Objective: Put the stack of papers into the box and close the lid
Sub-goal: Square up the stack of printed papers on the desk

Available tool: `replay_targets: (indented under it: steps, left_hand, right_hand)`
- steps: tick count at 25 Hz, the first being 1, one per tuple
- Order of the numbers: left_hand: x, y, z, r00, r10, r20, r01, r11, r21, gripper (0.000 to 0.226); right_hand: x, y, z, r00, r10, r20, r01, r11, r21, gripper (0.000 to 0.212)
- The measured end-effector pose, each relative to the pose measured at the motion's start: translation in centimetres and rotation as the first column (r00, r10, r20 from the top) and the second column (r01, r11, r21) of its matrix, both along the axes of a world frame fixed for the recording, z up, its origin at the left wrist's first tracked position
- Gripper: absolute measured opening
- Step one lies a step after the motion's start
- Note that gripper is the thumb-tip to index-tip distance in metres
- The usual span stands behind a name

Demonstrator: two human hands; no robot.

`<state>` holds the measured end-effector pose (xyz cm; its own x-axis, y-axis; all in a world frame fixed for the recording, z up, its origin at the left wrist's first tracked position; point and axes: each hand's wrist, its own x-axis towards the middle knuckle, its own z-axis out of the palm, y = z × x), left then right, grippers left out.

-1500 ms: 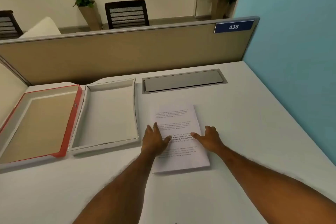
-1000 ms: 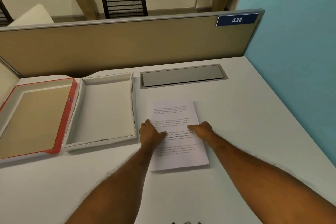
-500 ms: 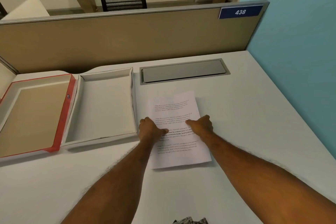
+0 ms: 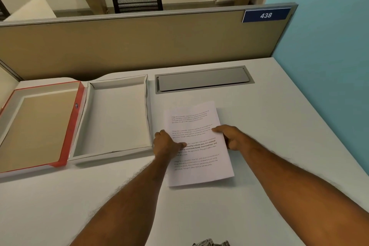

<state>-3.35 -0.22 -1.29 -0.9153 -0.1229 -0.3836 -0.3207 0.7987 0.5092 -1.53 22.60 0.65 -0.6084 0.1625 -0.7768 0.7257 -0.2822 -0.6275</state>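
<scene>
A stack of white printed papers [image 4: 196, 124] lies on the white desk, just right of an open, empty white box [image 4: 117, 118]. The box's red-edged lid [image 4: 38, 124] lies inside-up to the left of the box. My left hand [image 4: 166, 144] grips the stack's left edge, thumb on top of the print. My right hand [image 4: 229, 136] holds the right edge, thumb across the page and fingers curled beside it. The sheets look flat on the desk.
A grey cable hatch [image 4: 203, 80] is set into the desk behind the papers. A tan partition [image 4: 139, 44] with a blue 438 plate closes the far side, and a blue wall [image 4: 329, 46] runs along the right. A chair and plants stand beyond.
Both hands went from lying flat on the page to gripping its left and right edges. The right hand slid outward to the right edge. The view tilted slightly.
</scene>
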Motion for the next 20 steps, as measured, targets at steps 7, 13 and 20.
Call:
replay_targets:
  steps: [7, 13, 20]
  left_hand:
    - [-0.1, 0.1, 0.0, 0.996, 0.053, 0.074, -0.055, 0.998, 0.035, 0.092]
    - [0.2, 0.3, 0.1, 0.997, 0.057, 0.044, -0.058, 0.998, 0.012, 0.092]
    - [0.5, 0.1, 0.5, 0.996, 0.067, 0.065, -0.071, 0.995, 0.063, 0.093]
  right_hand:
    - [1.1, 1.2, -0.8, 0.997, 0.010, -0.079, -0.001, 0.993, 0.116, 0.034]
    - [1.6, 0.9, -0.9, 0.978, 0.125, -0.168, -0.103, 0.986, 0.133, 0.033]
    - [2.8, -0.6, 0.3, 0.918, 0.228, -0.325, -0.130, 0.946, 0.298, 0.032]
